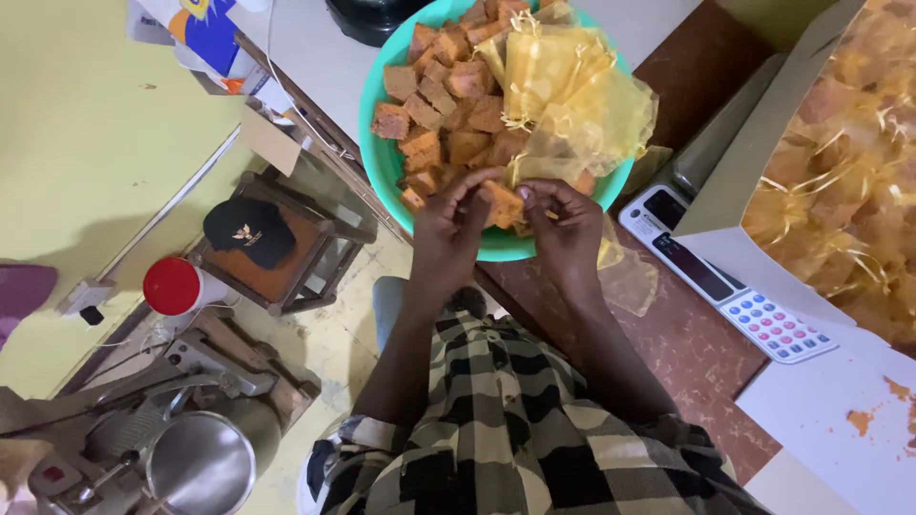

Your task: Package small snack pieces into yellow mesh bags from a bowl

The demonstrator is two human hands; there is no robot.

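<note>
One orange-brown cake cube (502,203) is pinched between both hands, left hand (448,234) and right hand (565,229) each closed on it, right at the near rim of the teal bowl (382,162). Rough, crumbly faces are seen on it. More cubes and yellow mesh bags (572,95) are heaped just beyond. Little room is left: a scale (725,286) is crowded in at right, a box (840,181) farther right.

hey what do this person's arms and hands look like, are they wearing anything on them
Both hands, the left hand and the right hand, are bare: no gloves, and no rings or watch that I can see. The forearms are uncovered too. The person wears a black and white checked shirt, with the sleeves pushed up to about the elbows.
</note>
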